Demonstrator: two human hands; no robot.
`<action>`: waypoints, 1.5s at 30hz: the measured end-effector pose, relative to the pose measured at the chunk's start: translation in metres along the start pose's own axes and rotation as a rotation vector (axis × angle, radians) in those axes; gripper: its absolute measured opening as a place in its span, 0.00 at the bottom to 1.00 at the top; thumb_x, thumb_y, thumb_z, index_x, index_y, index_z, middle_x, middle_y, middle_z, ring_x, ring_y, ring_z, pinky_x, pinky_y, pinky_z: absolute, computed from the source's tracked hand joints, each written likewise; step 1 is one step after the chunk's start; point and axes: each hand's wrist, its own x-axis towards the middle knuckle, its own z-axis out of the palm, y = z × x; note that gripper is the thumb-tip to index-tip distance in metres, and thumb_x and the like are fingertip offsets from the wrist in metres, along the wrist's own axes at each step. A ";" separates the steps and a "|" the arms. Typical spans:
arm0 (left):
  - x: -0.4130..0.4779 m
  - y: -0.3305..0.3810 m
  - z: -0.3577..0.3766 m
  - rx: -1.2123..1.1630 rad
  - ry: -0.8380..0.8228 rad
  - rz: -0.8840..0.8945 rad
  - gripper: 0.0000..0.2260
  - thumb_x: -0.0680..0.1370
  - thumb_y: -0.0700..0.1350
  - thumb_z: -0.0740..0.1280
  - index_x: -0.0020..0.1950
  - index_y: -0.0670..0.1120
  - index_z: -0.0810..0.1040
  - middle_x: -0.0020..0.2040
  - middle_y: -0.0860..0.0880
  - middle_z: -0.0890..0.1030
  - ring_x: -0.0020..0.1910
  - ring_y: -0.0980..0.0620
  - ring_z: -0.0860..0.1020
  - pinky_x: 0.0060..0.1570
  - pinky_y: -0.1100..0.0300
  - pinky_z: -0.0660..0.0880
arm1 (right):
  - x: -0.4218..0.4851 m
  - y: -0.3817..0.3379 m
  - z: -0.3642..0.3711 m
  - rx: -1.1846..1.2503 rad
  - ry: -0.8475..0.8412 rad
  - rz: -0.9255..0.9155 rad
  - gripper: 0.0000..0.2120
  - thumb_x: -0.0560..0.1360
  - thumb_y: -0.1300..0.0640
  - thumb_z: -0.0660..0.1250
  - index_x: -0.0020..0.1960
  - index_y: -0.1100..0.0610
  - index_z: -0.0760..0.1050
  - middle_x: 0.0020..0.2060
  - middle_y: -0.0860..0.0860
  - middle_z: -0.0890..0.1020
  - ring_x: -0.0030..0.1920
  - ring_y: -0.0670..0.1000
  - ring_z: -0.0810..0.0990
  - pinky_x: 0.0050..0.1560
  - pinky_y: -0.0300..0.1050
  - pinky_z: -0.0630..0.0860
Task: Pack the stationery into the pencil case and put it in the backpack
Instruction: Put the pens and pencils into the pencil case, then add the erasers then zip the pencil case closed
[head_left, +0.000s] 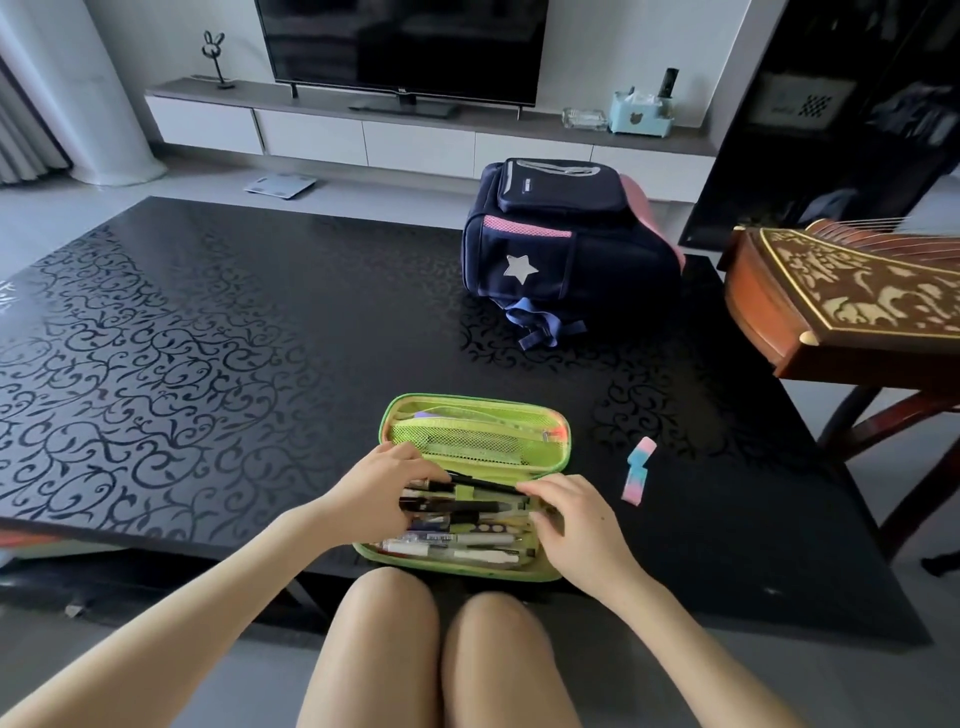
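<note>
Curling round the near end of a slim black pen (483, 484), the left hand (382, 486) grips it with bent fingers. The right hand (576, 525) meets the pen's other end with bent fingertips; whether they pinch it I cannot tell. Beneath both lies one open lime-green pencil case (558, 447), its lid lined with mesh and its tray packed with pens, on the glossy black scroll-patterned table (208, 364). One pink-and-blue eraser (639, 470) lies just to its right. One navy fabric backpack (566, 244) with a silver star stands well beyond.
</note>
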 end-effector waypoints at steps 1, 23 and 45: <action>0.001 0.003 -0.003 -0.015 -0.003 -0.009 0.27 0.66 0.35 0.65 0.62 0.55 0.74 0.54 0.53 0.72 0.55 0.53 0.67 0.54 0.63 0.63 | -0.001 -0.002 0.001 -0.004 -0.019 -0.015 0.15 0.74 0.63 0.65 0.60 0.54 0.78 0.53 0.46 0.80 0.56 0.46 0.73 0.58 0.36 0.67; -0.010 -0.021 0.001 0.046 0.298 -0.025 0.06 0.74 0.46 0.67 0.46 0.49 0.82 0.48 0.50 0.81 0.49 0.44 0.76 0.51 0.47 0.74 | 0.050 -0.022 0.009 -0.069 -0.230 0.093 0.11 0.77 0.54 0.62 0.55 0.51 0.80 0.50 0.48 0.79 0.54 0.49 0.73 0.48 0.41 0.69; -0.006 0.028 0.034 0.228 0.082 0.160 0.33 0.73 0.66 0.32 0.72 0.58 0.58 0.75 0.51 0.55 0.75 0.43 0.47 0.69 0.48 0.36 | -0.019 -0.001 -0.017 -0.212 0.151 0.320 0.10 0.71 0.62 0.64 0.52 0.58 0.74 0.39 0.50 0.75 0.35 0.51 0.73 0.36 0.43 0.70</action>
